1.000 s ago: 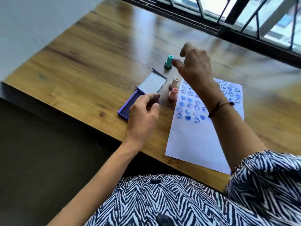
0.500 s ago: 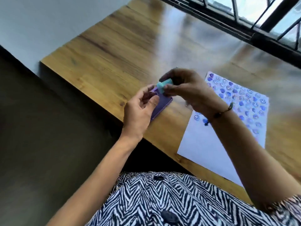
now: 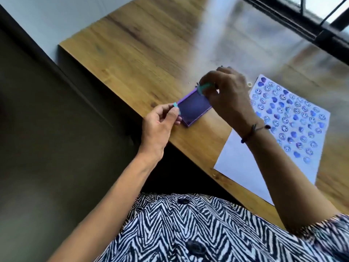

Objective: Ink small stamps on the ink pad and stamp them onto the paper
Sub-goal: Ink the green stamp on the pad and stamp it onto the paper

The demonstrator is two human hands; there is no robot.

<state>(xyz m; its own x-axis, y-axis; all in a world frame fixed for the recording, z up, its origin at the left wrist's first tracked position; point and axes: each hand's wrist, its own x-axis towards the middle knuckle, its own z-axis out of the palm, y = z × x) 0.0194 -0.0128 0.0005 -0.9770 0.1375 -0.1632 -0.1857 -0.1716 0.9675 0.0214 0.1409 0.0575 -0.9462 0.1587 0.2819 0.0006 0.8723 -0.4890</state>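
Note:
The open purple ink pad [image 3: 194, 108] lies near the table's front edge. Over its far corner my right hand [image 3: 229, 93] pinches a small teal stamp [image 3: 204, 87]. My left hand [image 3: 160, 125] sits at the pad's near left corner with a small teal piece [image 3: 175, 105], probably the stamp's cap, between thumb and fingers. To the right lies the white paper [image 3: 241, 159], its upper part covered with several blue smiley and heart prints. My right hand hides the pad's lid and the other stamps, apart from one pale stamp top [image 3: 249, 84] beside the paper.
The wooden table [image 3: 151, 50] runs up to a dark window frame [image 3: 302, 21] at the top right. Its front edge crosses diagonally just under my left hand, with dark floor beyond. The frame is blurred by motion.
My right hand picked up the teal stamp from behind the pad and brought it over the pad. My left hand now pinches a teal piece. The view swung left and down.

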